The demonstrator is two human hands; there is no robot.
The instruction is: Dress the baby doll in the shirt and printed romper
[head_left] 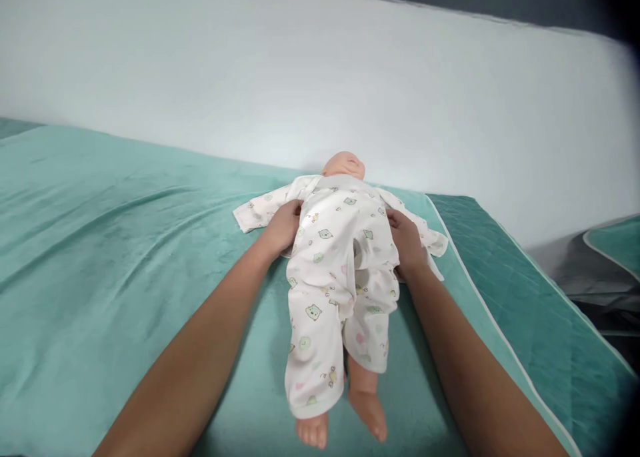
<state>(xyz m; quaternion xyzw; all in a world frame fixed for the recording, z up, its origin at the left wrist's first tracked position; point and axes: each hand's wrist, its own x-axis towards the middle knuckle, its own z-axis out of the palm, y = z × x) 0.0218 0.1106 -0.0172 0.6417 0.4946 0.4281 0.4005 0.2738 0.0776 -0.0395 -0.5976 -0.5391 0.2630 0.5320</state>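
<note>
A baby doll (pixel 345 165) lies on its back on a teal blanket (pixel 110 263), head toward the wall and bare feet toward me. It wears a white printed romper (pixel 333 263). My left hand (pixel 283 227) presses against the doll's side at the waist, fingers curled on the fabric. My right hand (pixel 406 242) grips the opposite side of the torso, with its fingertips hidden behind the cloth. Both forearms reach in from the bottom of the view.
A white wall (pixel 320 77) stands right behind the doll's head. The blanket's white-piped edge (pixel 480 303) runs diagonally at the right, over a darker quilted teal cover (pixel 540 337). Grey and teal bedding (pixel 610 257) lies further right.
</note>
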